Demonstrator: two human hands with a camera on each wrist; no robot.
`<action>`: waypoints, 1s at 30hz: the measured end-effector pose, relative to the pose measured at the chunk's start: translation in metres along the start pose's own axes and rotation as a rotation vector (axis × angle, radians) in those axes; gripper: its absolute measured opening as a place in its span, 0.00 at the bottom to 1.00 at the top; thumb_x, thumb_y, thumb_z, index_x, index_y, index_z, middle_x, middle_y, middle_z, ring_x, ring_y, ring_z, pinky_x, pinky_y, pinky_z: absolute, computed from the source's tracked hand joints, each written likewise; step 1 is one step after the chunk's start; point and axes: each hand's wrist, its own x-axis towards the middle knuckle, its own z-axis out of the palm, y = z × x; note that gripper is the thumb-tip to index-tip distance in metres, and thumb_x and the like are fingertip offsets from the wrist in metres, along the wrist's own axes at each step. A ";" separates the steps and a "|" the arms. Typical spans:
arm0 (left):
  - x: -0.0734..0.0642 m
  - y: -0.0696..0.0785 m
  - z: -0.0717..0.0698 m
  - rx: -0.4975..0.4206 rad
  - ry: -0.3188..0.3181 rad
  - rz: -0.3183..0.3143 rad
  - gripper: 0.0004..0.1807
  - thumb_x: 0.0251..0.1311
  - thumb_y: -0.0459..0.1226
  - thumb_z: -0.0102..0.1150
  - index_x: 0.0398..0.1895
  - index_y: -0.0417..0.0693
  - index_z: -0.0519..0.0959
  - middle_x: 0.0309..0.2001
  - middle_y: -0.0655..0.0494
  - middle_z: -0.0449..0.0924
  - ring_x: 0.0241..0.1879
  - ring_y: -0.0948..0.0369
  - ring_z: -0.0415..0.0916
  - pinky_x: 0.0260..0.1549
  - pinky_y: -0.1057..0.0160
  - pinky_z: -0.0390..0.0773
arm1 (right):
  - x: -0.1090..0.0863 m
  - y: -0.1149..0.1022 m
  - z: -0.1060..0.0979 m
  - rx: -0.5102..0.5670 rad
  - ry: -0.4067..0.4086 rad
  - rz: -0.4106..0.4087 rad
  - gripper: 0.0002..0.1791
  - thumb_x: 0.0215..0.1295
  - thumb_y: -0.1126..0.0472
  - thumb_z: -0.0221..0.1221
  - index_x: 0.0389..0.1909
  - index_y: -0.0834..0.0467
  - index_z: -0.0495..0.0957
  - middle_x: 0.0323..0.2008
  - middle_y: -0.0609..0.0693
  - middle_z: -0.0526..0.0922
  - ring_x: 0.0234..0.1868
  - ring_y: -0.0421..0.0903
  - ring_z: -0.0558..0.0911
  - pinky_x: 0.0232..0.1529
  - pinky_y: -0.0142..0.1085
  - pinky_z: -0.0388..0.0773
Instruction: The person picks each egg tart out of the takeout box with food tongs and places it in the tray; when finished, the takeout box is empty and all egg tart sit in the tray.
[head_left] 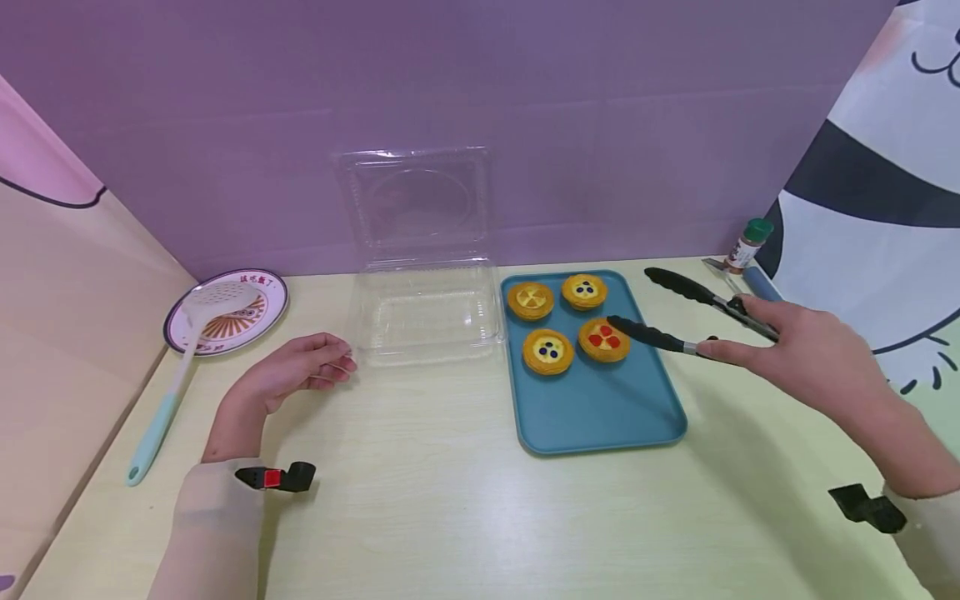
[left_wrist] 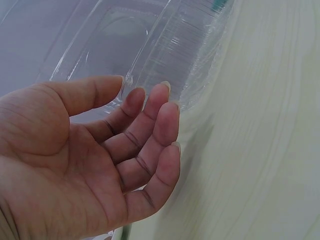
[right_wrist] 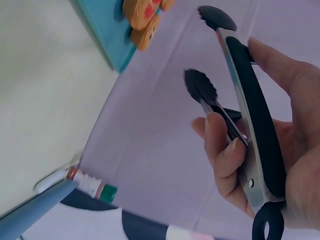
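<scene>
My right hand (head_left: 825, 358) grips a pair of black-tipped tongs (right_wrist: 255, 130), its fingers round one arm and the thumb on the other. The tongs are spread apart above the right side of a blue tray (head_left: 600, 417). On that tray lie several egg tarts, among them one with red pieces (head_left: 603, 340) near the lower tong tip and one with dark berries (head_left: 548, 352). My left hand (head_left: 300, 367) is beside the left edge of a clear plastic box (head_left: 427, 308) with its lid (head_left: 416, 200) raised. Its fingers (left_wrist: 165, 125) are loosely bent; whether they touch the box I cannot tell.
At the left a patterned plate (head_left: 262, 321) carries the head of a slotted spoon (head_left: 153, 433) with a pale green handle. A small green-capped jar (head_left: 748, 245) stands at the back right, next to a blue-handled utensil (head_left: 761, 283). A purple backdrop (head_left: 600, 150) rises behind the table.
</scene>
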 end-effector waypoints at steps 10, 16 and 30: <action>-0.001 0.001 0.000 0.008 0.003 -0.002 0.23 0.75 0.49 0.50 0.58 0.38 0.68 0.43 0.60 0.82 0.44 0.61 0.81 0.47 0.62 0.79 | -0.008 0.042 0.018 0.077 0.099 0.092 0.47 0.59 0.27 0.59 0.65 0.59 0.67 0.33 0.65 0.74 0.33 0.58 0.76 0.25 0.40 0.62; -0.002 0.000 0.000 0.010 0.000 0.000 0.23 0.75 0.49 0.50 0.58 0.38 0.68 0.44 0.59 0.82 0.45 0.61 0.81 0.47 0.62 0.78 | -0.011 0.072 0.043 0.097 0.102 0.134 0.37 0.60 0.26 0.57 0.45 0.56 0.64 0.21 0.49 0.61 0.24 0.47 0.67 0.22 0.38 0.56; -0.002 0.000 -0.002 0.002 -0.003 0.007 0.21 0.75 0.48 0.50 0.56 0.39 0.70 0.43 0.60 0.83 0.45 0.62 0.81 0.47 0.62 0.78 | -0.008 0.108 0.072 0.128 -0.009 0.185 0.60 0.61 0.27 0.57 0.78 0.63 0.46 0.60 0.82 0.67 0.48 0.73 0.75 0.32 0.51 0.73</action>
